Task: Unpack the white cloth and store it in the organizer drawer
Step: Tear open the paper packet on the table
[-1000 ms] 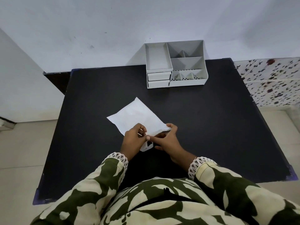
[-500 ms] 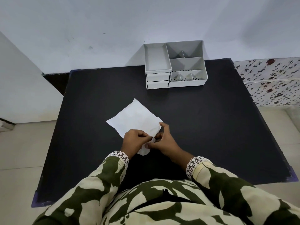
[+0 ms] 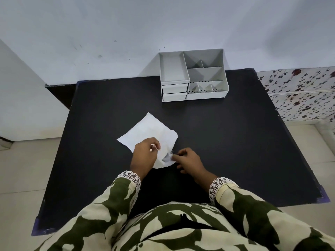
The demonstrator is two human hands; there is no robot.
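Observation:
A white packet (image 3: 148, 132) lies flat on the black table (image 3: 226, 142), its near end torn open with a grey gap showing. My left hand (image 3: 145, 156) pinches the packet's near left side. My right hand (image 3: 188, 160) grips the torn flap at the packet's near right edge. Whether cloth shows inside the opening I cannot tell. The white organizer (image 3: 194, 75) stands at the table's far edge against the wall, with two shut drawers (image 3: 175, 92) on its left front and open compartments on top.
A pale wall rises behind the table. A floral-patterned surface (image 3: 301, 95) adjoins the table on the right. Tiled floor shows on both sides. My camouflage-patterned sleeves fill the bottom of the view.
My hands have pulled apart, the right one moving rightward, and the packet's near end has torn open wider. The packet's far right corner has crumpled.

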